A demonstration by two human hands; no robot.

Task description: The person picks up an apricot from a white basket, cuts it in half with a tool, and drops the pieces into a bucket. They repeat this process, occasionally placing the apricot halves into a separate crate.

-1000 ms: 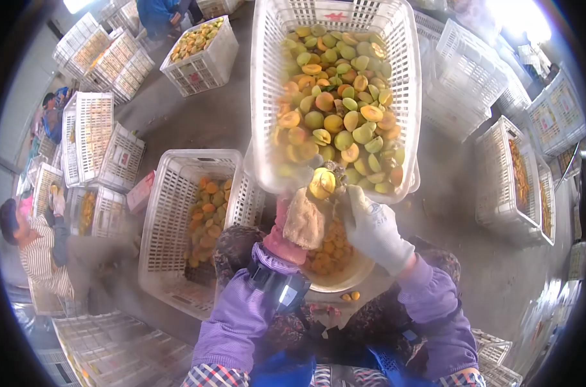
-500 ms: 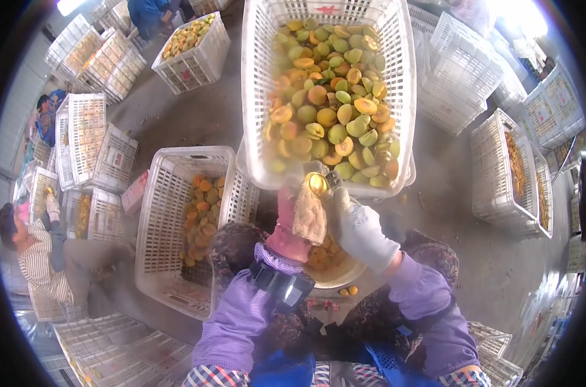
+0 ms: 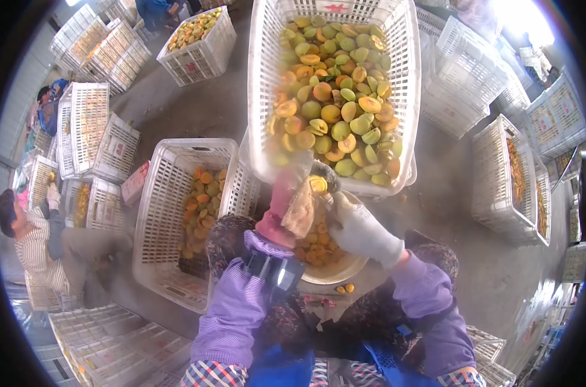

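My left hand, in a pink glove with a worn tan cloth piece over it, is closed around a cut apricot half with its yellow inside facing up. Close against it, my right hand in a white glove has its fingers curled around a small, thin tool, whose kind is hard to make out. Just beyond both hands, a white crate holds many green and orange apricots, several of them halved. Beneath my hands, a round basin contains orange apricot pieces.
Left of my knees stands another white crate with apricot halves inside. Stacked crates rise at the right back, and filled crates sit farther right. A seated person works at the left. Two small apricot pieces lie by the basin.
My right fingers have drawn slightly down and lie lower beside the apricot half. My left hand has tilted a little, still holding the half. The view has shifted slightly.
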